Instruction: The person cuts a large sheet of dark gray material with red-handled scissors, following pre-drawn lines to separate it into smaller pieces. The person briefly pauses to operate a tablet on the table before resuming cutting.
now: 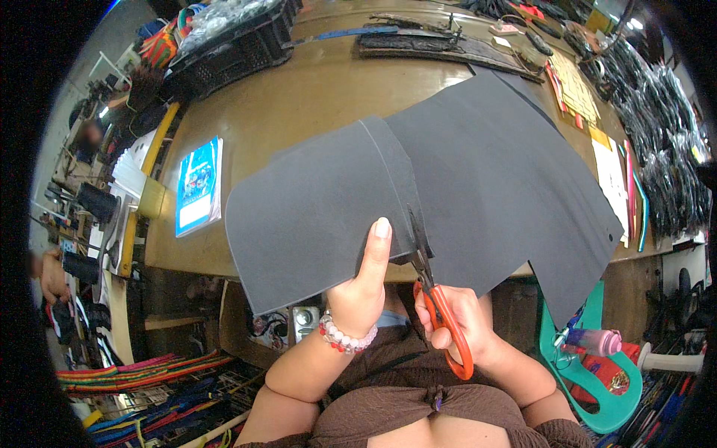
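Note:
My left hand (357,302), with a beaded bracelet at the wrist, grips a dark grey sheet piece (306,209) by its near edge. The thumb lies on top, and the other fingers are hidden underneath. In my right hand (467,321) are scissors (442,317) with orange-red handles and dark blades. Those blades stand at the piece's right edge, beside a narrow strip (396,153) along it. A larger dark grey sheet (493,179) spreads to the right and overhangs the table's near edge. Whether the two pieces are joined cannot be made out.
A blue booklet (198,187) lies left on the brown table (254,104). Behind it stands a black crate (231,52). Plastic-wrapped goods (668,149) are piled at the right. Below them are a green plastic chair (627,399) and a pink bottle (597,342). Colourful straps (142,373) lie lower left.

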`<state>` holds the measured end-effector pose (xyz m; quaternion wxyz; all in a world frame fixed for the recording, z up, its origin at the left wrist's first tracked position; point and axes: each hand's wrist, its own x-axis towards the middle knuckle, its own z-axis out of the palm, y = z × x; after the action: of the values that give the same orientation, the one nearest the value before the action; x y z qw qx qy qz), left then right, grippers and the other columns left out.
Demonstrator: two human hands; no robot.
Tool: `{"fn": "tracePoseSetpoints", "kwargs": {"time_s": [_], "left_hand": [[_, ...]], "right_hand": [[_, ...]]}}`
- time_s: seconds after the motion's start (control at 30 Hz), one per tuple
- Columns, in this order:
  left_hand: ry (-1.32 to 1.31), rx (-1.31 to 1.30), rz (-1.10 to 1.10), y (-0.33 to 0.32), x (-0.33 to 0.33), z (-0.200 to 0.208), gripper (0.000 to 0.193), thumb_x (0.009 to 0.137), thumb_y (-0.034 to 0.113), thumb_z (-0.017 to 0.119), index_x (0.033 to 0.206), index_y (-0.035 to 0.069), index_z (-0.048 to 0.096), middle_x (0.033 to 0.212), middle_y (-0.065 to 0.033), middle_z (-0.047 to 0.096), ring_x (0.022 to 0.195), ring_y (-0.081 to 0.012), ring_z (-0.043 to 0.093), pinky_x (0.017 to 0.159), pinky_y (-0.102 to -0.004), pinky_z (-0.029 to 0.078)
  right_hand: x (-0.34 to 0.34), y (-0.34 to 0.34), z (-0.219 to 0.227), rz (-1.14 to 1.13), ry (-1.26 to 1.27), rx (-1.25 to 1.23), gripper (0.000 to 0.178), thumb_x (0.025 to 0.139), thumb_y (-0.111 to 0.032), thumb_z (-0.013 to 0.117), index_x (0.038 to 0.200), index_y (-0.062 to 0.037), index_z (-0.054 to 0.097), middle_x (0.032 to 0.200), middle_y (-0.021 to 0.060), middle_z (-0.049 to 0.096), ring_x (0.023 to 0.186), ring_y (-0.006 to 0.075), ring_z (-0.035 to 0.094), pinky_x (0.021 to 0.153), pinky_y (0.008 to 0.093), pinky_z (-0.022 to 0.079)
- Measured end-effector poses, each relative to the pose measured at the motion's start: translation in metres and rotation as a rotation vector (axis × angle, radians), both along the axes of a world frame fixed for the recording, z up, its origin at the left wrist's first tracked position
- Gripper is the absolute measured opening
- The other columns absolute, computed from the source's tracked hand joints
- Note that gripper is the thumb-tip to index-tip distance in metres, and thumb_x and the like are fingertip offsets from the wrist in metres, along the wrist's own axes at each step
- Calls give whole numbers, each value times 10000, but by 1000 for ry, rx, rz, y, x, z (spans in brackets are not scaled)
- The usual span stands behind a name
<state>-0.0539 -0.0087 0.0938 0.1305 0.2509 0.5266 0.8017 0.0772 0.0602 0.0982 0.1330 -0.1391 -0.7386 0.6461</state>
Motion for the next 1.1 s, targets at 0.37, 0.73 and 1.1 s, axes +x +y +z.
{"fn": "tracePoseSetpoints", "kwargs": {"time_s": [0.37,0.73,1.1], "left_hand": [[57,-31,54,-1,1,6,159,820,54,560,964,-10,545,941,-70,571,820,-146,545,750,-277,435],[180,-186,-41,-12,17,8,196,798,7,566,989,-23,532,989,-76,549,865,-154,520,802,-280,409],[154,-205,-53,-9,19,11,184,793,38,588,965,-24,563,972,-89,576,846,-165,547,766,-280,433]], "right_hand": [[0,-12,-5,-85,-53,-90,516,744,-519,571,639,-32,438,531,57,394,471,165,394,449,280,344],[-6,-1,2,-55,19,-24,526,779,-534,513,662,-26,443,544,76,412,488,192,422,475,300,360],[-1,-8,-2,-130,-73,-161,471,804,-470,534,674,-23,469,477,1,406,424,77,424,393,256,342]]}}
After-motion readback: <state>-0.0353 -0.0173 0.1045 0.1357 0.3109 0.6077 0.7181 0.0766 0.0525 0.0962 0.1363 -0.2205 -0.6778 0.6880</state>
